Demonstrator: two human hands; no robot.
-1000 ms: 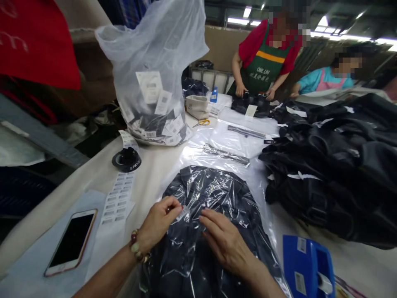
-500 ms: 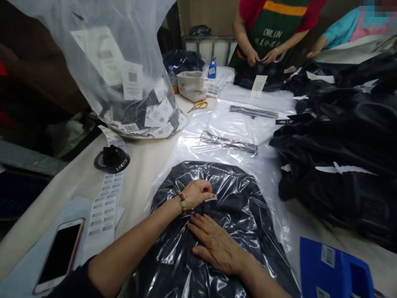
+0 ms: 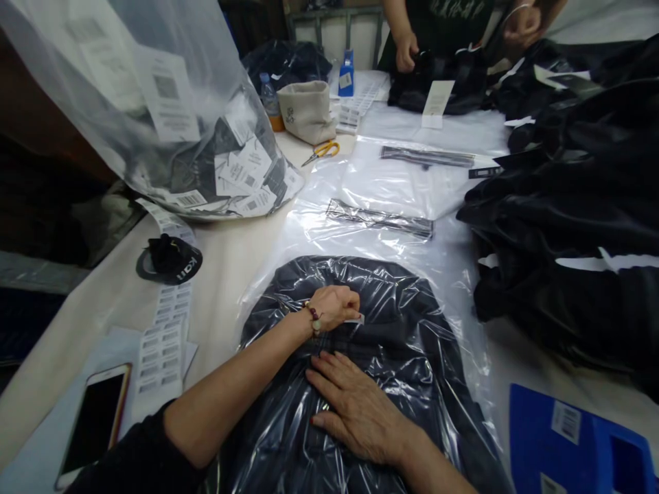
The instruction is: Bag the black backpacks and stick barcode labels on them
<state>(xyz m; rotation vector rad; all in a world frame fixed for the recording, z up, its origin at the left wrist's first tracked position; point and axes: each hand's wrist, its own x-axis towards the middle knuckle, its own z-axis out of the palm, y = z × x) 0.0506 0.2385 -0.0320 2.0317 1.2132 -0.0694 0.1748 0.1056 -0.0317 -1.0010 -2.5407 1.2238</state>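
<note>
Black package point(image 3: 412, 357), soft goods in clear film, lies flat on the desk point(image 3: 226, 267), directly before the wearer. Left hand point(image 3: 334, 307): fingers curled closed, small white label point(image 3: 356, 320) pinched at the tips, just over or touching the film. Right hand point(image 3: 355, 409): spread and flat on the package, gripping nothing. Package looks light to middling, limp, likely to sag; film glossy, so probably slippery, and thin enough to tear. Best hold, I judge: both side edges, cloth and film together, palms beneath. Count: one package, one pinched label, one phone point(image 3: 95, 418), one pair of scissors point(image 3: 325, 149), one pouch point(image 3: 309, 113), one bottle point(image 3: 269, 99), one sack point(image 3: 206, 41). Tags inside the sack overlap; cannot count them.
</note>
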